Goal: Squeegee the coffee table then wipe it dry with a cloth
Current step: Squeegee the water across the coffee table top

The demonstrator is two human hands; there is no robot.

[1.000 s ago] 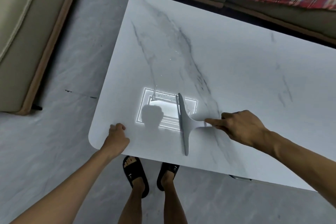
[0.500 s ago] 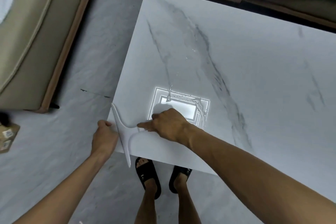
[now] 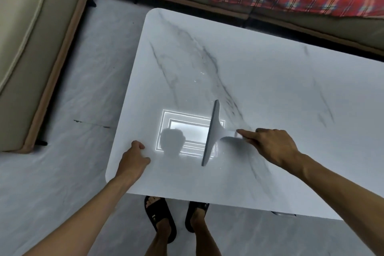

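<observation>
We note the squeegee [image 3: 212, 133] has returned from the coffee table's [image 3: 270, 81] left edge to mid-surface, its blade across the bright reflection [image 3: 182, 129]. The right hand [image 3: 272, 145] grips its handle. The left hand [image 3: 133, 159] rests curled near the table's left edge, holding nothing. We judge one stroke finished and another beginning. No cloth is visible.
</observation>
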